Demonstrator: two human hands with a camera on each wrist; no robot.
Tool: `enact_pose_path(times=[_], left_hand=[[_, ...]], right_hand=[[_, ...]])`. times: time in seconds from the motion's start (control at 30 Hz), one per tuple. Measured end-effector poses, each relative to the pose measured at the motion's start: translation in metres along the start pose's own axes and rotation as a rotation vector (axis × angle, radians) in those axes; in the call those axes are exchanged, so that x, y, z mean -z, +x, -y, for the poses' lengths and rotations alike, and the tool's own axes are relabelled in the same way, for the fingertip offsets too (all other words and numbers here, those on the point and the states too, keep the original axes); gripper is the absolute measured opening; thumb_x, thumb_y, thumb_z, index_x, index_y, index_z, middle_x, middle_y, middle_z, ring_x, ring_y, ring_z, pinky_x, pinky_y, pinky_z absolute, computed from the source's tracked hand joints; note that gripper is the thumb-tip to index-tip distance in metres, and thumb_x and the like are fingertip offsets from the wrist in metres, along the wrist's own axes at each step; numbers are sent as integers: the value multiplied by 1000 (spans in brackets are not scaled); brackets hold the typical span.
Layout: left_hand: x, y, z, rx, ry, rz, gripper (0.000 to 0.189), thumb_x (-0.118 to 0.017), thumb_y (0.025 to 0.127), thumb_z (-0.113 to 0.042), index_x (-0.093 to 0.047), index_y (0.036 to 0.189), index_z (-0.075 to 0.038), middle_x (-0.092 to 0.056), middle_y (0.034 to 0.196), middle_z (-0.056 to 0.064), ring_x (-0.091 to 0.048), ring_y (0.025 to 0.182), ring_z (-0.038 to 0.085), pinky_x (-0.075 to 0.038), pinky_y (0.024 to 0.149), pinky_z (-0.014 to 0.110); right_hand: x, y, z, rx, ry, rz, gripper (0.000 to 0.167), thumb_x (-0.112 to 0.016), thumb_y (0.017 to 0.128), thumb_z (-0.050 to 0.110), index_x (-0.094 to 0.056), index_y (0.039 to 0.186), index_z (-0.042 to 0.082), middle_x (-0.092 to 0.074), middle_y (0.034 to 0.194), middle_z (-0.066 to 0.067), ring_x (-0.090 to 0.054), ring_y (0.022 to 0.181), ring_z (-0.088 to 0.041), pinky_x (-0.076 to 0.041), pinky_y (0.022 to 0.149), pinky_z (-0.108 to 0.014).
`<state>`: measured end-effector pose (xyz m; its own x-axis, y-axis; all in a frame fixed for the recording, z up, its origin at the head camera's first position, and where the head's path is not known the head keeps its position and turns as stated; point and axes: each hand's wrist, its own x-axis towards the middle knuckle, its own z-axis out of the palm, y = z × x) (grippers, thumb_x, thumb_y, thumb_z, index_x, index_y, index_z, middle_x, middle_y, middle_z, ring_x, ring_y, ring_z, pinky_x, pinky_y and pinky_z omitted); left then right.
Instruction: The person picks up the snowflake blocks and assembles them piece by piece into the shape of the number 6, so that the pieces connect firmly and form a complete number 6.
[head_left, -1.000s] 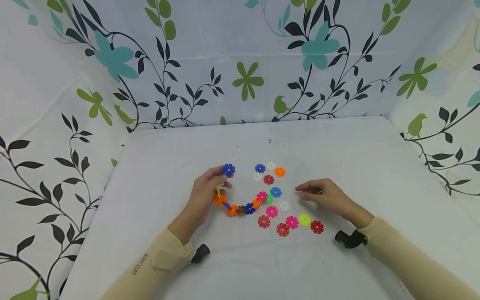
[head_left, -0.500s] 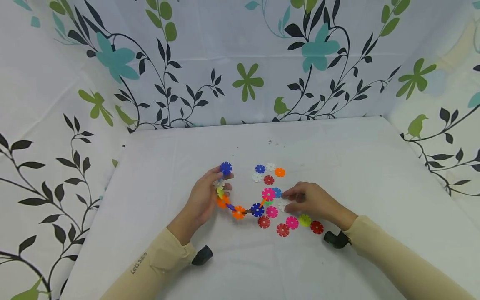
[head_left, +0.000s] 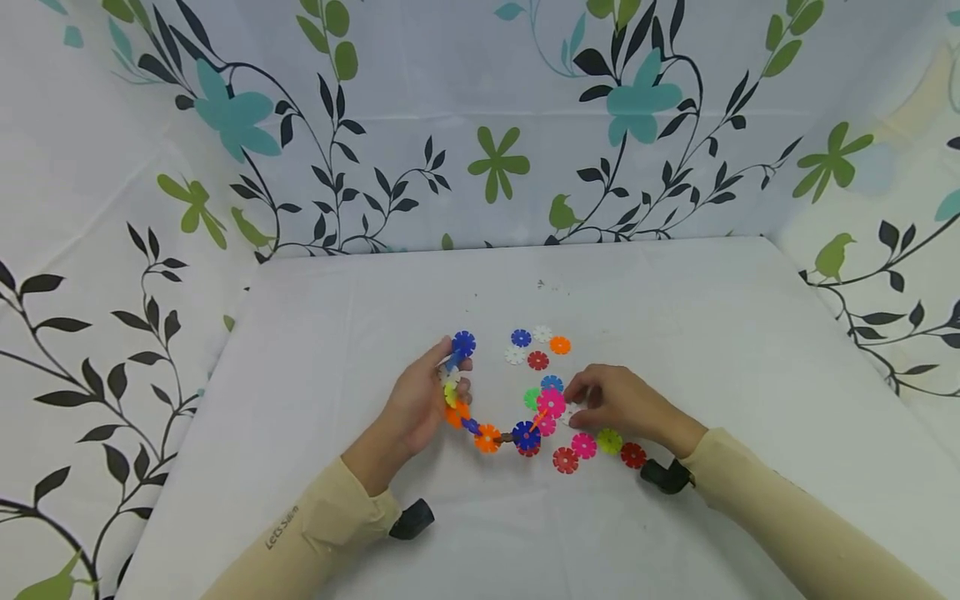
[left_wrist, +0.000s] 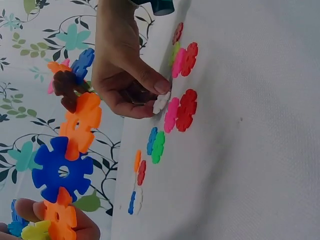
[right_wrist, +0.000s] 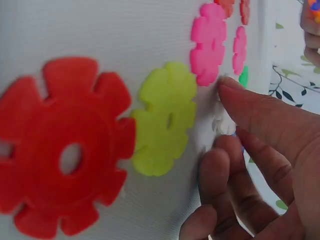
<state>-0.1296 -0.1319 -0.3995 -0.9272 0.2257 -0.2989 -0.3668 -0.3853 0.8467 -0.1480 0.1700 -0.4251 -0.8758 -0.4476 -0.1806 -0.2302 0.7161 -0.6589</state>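
Note:
A curved chain of interlocking flower-shaped plastic discs (head_left: pixel 487 439), in blue, white, yellow, orange, brown and pink, hangs from my left hand (head_left: pixel 405 417). That hand grips the chain near its blue end; the left wrist view shows fingers behind an orange disc (left_wrist: pixel 61 216). Lower right, the chain's pink end disc (head_left: pixel 551 403) hangs over loose discs. My right hand (head_left: pixel 622 406) is down at the table, pinching a loose white disc (left_wrist: pixel 161 103) by its edges between thumb and fingers. The fingers partly hide this white disc (right_wrist: pixel 224 121) in the right wrist view.
Loose discs lie flat on the white-covered table (head_left: pixel 315 333): red (head_left: pixel 633 454), yellow (head_left: pixel 610 440) and pink (head_left: pixel 584 445) in front, green (head_left: pixel 532 398) and light blue (head_left: pixel 552 383) in the middle. Another small group, with an orange disc (head_left: pixel 560 345), lies farther back. A patterned curtain (head_left: pixel 420 108) stands behind.
My right hand has moved left to the white disc and its fingers have come round it. My left hand has shifted slightly right, swinging the chain's pink end rightward and lower.

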Motion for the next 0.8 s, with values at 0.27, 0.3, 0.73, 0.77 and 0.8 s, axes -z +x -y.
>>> enact_pose_path(times=[0.27,0.3,0.73,0.77,0.8], left_hand=[[-7,-2,5,35,112,-36,36,-48,108,-31,-54,132,-5,-55,122,13,-52,79,17,-50,72,26],[-9,-2,6,38,124,-33,38,-49,108,-31,-54,133,-4,-56,123,13,-53,79,17,-50,73,26],[-24,-8,4,78,109,10,40,-51,107,-29,-56,135,-1,-62,125,16,-62,81,18,-56,79,30],[-24,-8,4,81,105,13,40,-52,107,-29,-56,135,-1,-62,126,17,-63,81,18,-56,81,31],[-25,-8,4,86,99,16,40,-52,107,-29,-56,134,-1,-62,126,17,-64,81,18,-56,82,31]], right_hand=[[14,5,6,43,31,-16,17,-83,86,19,-76,101,16,-66,87,5,-61,80,-18,-55,67,-32],[15,5,8,51,35,-27,19,-82,87,20,-76,104,15,-67,88,5,-61,81,-18,-54,68,-32],[31,10,43,179,163,-226,18,-78,91,20,-77,108,12,-74,93,7,-69,86,-14,-57,78,-35],[32,10,45,190,172,-239,18,-78,91,20,-76,108,12,-74,93,7,-69,87,-13,-58,79,-36],[33,10,48,198,179,-252,18,-79,91,19,-76,107,13,-74,93,8,-69,87,-13,-58,78,-36]])
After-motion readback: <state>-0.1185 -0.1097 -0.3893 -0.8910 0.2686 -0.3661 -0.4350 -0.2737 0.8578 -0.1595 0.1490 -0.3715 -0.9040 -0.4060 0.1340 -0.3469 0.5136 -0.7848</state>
